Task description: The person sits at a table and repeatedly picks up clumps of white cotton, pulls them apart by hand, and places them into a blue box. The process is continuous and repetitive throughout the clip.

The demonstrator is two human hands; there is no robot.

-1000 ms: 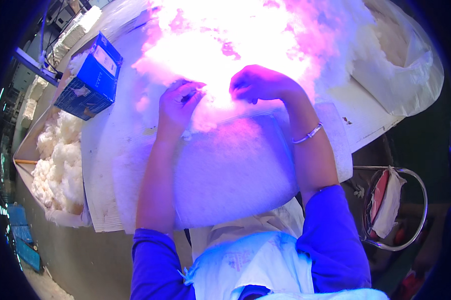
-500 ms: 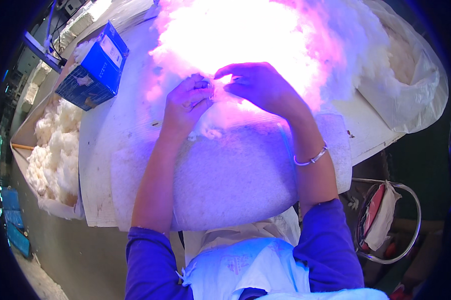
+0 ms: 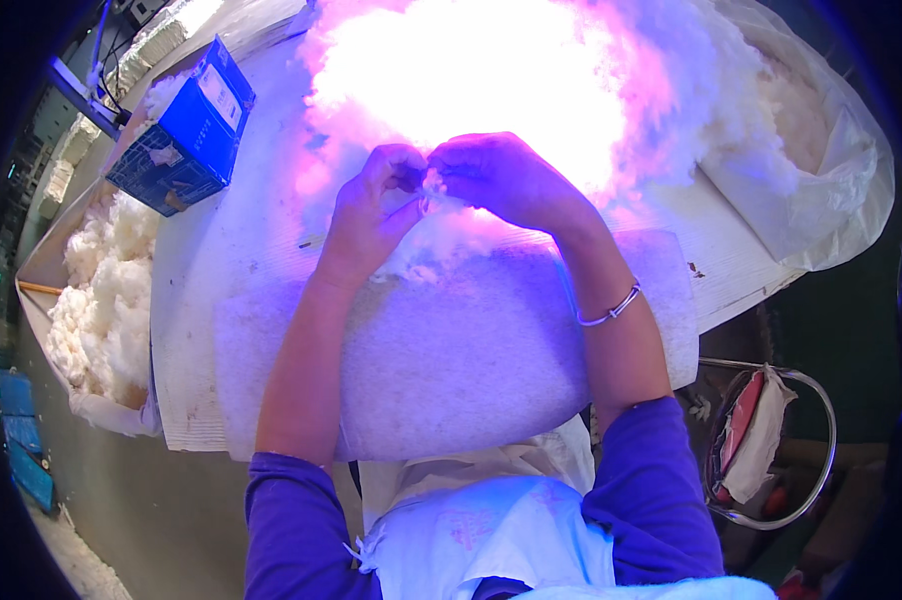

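Violet-fringed glare blows out fluff (image 3: 501,85); edges fisheye-bent, rim black.

The white, fluffy fibre heap (image 3: 646,105) is too bright to read in its middle, and the upper edge cuts it. In the upper centre, the pale tuft (image 3: 434,186) between the left hand (image 3: 373,205) and the right hand (image 3: 506,180) is too small to tell its shape.

A small, pale tuft of fluffy fibre (image 3: 434,186) is showing between the fingertips of the left hand (image 3: 379,205) and the right hand (image 3: 501,180), at the near edge of a large fluffy heap (image 3: 356,95). The heap is spreading over the far middle of the counter (image 3: 196,300), its centre glaring white, its ragged fringe glowing pink-violet.
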